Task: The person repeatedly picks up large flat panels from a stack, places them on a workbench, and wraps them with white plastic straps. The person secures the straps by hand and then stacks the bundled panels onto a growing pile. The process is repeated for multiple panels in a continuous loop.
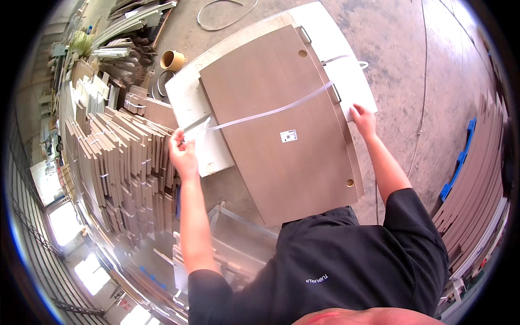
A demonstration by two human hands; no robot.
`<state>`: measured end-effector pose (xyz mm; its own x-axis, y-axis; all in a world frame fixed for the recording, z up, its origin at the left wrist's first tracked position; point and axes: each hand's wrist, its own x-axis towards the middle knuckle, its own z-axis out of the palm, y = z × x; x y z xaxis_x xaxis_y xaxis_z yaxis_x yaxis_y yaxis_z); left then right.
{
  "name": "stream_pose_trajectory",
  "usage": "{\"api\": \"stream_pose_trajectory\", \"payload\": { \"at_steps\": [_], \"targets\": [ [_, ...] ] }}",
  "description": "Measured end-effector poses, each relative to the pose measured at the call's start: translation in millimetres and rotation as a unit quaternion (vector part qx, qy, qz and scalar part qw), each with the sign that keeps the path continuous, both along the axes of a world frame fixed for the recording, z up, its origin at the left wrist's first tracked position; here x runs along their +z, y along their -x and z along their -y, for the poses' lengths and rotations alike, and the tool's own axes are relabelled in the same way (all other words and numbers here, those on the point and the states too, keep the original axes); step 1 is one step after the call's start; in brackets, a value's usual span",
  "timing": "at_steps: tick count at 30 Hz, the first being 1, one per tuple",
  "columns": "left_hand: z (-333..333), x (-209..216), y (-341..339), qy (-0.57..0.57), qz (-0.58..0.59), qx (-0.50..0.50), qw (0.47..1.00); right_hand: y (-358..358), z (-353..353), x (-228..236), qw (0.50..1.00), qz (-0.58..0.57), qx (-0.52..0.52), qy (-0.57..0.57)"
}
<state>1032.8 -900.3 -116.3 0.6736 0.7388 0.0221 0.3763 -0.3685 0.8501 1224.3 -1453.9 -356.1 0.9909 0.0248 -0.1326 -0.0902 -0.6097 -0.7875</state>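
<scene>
Spreading both arms around the brown panel stack [265, 146], lying flat on the white worktop [184, 100] directly in front of the body and jutting past the near edge. Hovering the left grip [183, 154] out beyond the left long side, near the worktop's edge, with fingers half curled; not showing clearly whether pinching anything. Holding the right grip [365, 122] just off the right long side, with thumb and fingertips drawn close together; again not revealing whether grasping anything. Running the translucent strap [271, 112] crosswise over the top face, nearer the middle than either end, probably for balance around the layers. Resting the stack flat presumably for steadiness, and placing the hands on opposite sides seemingly for reaching both ends of the strap. Pointing the long axis away from the body, with the far end leaning left. Turning the small white label [288, 136] upward, on the body side of the strap, and carrying the dark handles [337, 92] along the right long edge, toward the far end.
</scene>
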Motion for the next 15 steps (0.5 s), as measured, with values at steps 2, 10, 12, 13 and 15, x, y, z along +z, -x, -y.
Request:
{"api": "stream_pose_trajectory", "payload": {
  "at_steps": [2,10,12,13,15],
  "targets": [
    [21,-16,17,0.041,0.002,0.006,0.999,52,23,9,0.998,-0.054,0.0,-0.01],
    [111,-122,162,0.051,-0.154,-0.024,0.986,240,75,75,0.955,-0.288,0.038,0.064],
    [135,-145,217,0.032,-0.235,-0.054,0.97,263,81,88,0.938,-0.322,0.027,0.126],
    [147,-149,240,0.038,-0.27,-0.061,0.96,271,84,89,0.929,-0.349,0.004,0.127],
    [169,-159,294,0.02,-0.33,-0.078,0.941,292,97,69,0.917,-0.376,-0.032,0.132]
  ]
}}
